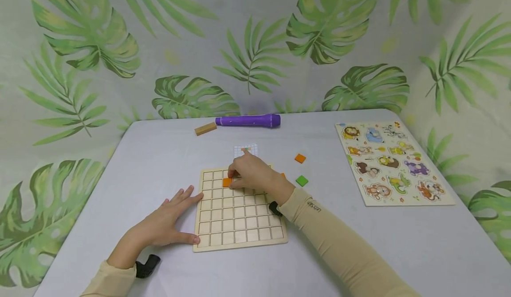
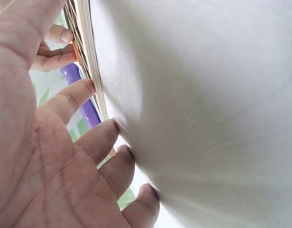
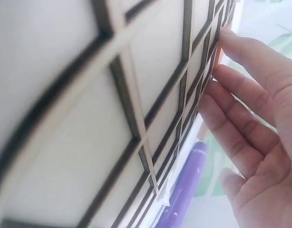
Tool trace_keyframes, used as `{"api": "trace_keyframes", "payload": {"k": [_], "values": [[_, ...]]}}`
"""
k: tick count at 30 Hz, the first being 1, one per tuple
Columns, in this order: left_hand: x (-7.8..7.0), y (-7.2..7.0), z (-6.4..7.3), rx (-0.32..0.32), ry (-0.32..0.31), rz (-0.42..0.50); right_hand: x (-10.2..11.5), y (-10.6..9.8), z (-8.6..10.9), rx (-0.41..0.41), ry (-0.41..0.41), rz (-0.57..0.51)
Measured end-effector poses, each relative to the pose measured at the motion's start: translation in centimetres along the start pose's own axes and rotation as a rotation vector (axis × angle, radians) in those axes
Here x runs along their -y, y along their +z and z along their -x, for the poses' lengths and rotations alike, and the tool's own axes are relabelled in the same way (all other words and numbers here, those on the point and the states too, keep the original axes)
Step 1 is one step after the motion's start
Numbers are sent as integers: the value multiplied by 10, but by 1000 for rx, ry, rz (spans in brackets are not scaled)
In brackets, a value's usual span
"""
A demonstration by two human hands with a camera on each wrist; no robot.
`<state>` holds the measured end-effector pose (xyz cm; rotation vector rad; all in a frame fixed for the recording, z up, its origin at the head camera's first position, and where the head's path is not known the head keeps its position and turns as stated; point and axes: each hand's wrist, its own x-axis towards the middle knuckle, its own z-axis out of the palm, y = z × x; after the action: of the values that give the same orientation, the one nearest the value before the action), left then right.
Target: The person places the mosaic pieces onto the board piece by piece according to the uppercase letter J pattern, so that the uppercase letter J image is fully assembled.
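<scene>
Beige sleeves (image 1: 347,252) sit nearest the camera, and from them both hands reach across the white desk (image 1: 159,155) to a gridded wooden board (image 1: 239,210). The key relation is close: an orange tile (image 1: 227,182) lies towards the board's far edge, right at the fingertips of the right hand (image 1: 253,171), pinched between thumb and finger. Being square, it offers no long axis. The left hand (image 1: 167,221) is farther from it, fingers spread, thumb and forefinger touching the board's left edge. Just past the board lies a small printed card (image 1: 238,149); a green tile (image 1: 301,180) lies to the right.

Seen from the head, the hand partly covers the tile; the right wrist view reveals both fingertips at it. Only the left wrist view shows the left hand's other fingertips resting on the desk. Whether the tile is fully seated, I cannot tell.
</scene>
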<state>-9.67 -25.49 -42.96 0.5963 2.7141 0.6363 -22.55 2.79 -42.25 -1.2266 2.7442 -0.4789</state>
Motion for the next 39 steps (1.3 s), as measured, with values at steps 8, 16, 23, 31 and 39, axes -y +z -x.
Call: {"api": "trace_keyframes", "payload": {"k": [8,16,23,31,39], "values": [[-3,-2,0,10,-6,8,1,-1,-1,29,35,-27],[-1,-2,-2,15,1,4,4,-10,6,121,79,-132],[2,2,-3,21,4,-2,-7,-16,19,117,47,-185],[3,3,-2,6,14,0,-29,-38,45,72,107,-203],[2,1,-1,0,7,19,-60,-55,77,46,204,-209]]}}
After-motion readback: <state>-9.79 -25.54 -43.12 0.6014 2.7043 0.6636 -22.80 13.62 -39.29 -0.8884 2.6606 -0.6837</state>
